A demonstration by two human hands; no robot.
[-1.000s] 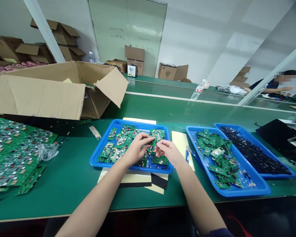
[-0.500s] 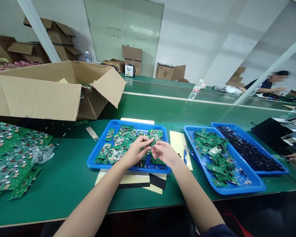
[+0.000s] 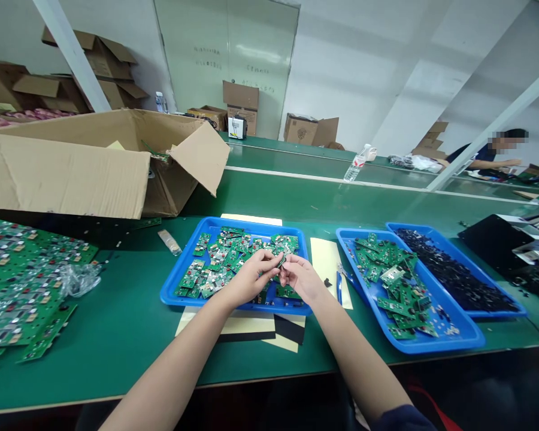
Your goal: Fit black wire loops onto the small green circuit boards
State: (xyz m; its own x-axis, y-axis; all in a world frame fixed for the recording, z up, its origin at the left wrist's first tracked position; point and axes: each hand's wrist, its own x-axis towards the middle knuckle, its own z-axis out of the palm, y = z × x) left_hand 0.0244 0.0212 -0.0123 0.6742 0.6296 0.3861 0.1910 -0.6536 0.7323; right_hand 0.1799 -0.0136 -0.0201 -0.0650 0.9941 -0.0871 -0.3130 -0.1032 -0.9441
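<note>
A small green circuit board [image 3: 281,261] is pinched between my two hands, partly covered by the fingers. My left hand [image 3: 254,276] grips it from the left with thumb and fingers closed. From the other side my right hand [image 3: 300,276] closes its fingertips at the board's edge; whether they also hold a tiny part is hidden. Both hands hover over a blue tray [image 3: 169,286] of loose circuit boards [image 3: 222,254]. Cream and black sheets [image 3: 247,328] stick out beneath that tray's front edge.
Right of my hands lie blue-handled pliers [image 3: 339,287] on a cream sheet [image 3: 326,257]. Farther right stand a blue tray [image 3: 469,340] of boards and a blue tray [image 3: 521,311] of black parts. Large board panels [image 3: 22,281] and an open carton [image 3: 67,179] occupy the left.
My hands stay together over the tray, with the small board turned slightly between the fingertips. At the far right edge, another person's hand has gone out of view.
</note>
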